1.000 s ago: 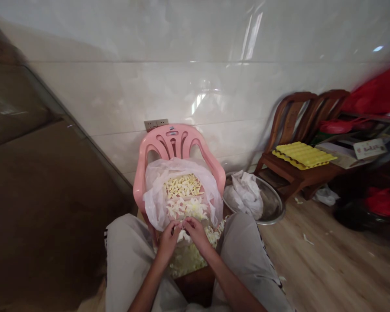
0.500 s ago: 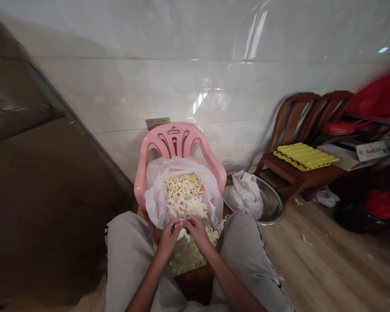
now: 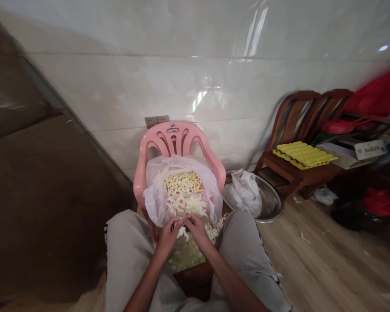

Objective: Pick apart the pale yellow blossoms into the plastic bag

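Note:
My left hand (image 3: 170, 229) and my right hand (image 3: 195, 226) meet at the fingertips, both closed in a pinch. A white flower (image 3: 182, 233) hangs petals-down just below the joined fingers; its gripped end is hidden by them. Beyond the hands, more white flowers (image 3: 195, 204) lie on a translucent plastic bag (image 3: 156, 203) spread over the seat of a pink plastic chair (image 3: 217, 167). Small yellowish pieces (image 3: 183, 182) form a pile farther back on the bag. Pale petals and flowers (image 3: 186, 255) fill the space between my knees, below my wrists.
Right of the chair, a metal basin (image 3: 273, 201) holds a white plastic bag (image 3: 245, 193). A yellow egg tray (image 3: 303, 154) rests on a wooden chair (image 3: 289, 117). A large brown panel (image 3: 52, 195) stands at left, and the tiled wall (image 3: 117, 91) is behind.
The hands keep nearly the same pose, fingertips together. The white flower below them shows a little more clearly. The view has shifted slightly.

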The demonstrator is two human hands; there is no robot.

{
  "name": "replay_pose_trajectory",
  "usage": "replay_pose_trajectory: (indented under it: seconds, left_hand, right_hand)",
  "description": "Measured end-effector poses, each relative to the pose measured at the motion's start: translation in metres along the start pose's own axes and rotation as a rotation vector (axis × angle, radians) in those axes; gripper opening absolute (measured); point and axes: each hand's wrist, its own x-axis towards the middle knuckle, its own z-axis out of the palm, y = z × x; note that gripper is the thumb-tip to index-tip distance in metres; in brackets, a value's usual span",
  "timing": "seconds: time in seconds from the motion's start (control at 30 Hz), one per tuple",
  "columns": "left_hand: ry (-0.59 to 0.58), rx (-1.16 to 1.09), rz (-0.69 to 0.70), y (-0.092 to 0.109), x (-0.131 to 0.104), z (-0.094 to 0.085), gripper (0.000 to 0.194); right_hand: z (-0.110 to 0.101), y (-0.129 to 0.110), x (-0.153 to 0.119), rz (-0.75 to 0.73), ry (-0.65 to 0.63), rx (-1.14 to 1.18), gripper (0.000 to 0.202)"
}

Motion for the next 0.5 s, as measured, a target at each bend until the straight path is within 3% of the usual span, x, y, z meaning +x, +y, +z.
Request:
replay_pose_trajectory:
  seconds: [0.5]
  left_hand:
    - [0.014,0.021,-0.014,0.0098,-0.0026,-0.0009,0.036]
  right_hand:
    - [-0.001,0.0001,-0.0002,0.074,0.003,0.015,0.034]
